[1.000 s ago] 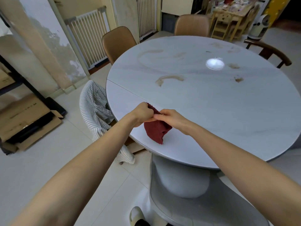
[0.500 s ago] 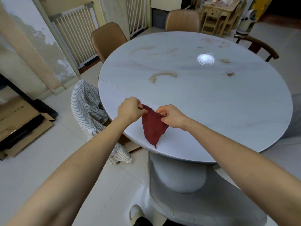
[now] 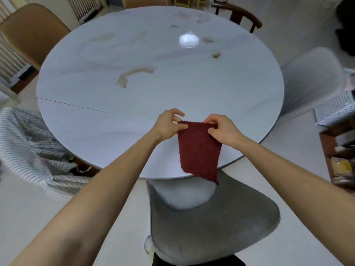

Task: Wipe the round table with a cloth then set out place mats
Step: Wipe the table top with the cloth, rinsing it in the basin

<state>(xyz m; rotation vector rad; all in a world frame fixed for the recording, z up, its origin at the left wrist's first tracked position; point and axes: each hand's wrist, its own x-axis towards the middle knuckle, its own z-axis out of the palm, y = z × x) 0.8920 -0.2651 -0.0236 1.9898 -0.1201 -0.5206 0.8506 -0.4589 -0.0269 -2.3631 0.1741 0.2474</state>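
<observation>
A dark red cloth [image 3: 198,150] hangs spread out over the near edge of the round white table [image 3: 96,131]. My left hand [image 3: 169,124] pinches its upper left corner and my right hand [image 3: 221,129] pinches its upper right corner. The cloth's lower end dangles past the table rim. Brown stains mark the tabletop: a curved smear [image 3: 132,74] left of centre and smaller spots [image 3: 216,55] at the far right. No place mats are in view.
A grey chair [image 3: 211,223] stands right below me. A chair draped with striped cloth [image 3: 28,146] is at the left, tan chairs [image 3: 32,31] at the far left, a white chair [image 3: 311,79] and a white basket [image 3: 338,108] at the right.
The cloth has been opened from a bunched wad into a flat hanging rectangle. My hands have moved apart to its two top corners, and my view has shifted to the right.
</observation>
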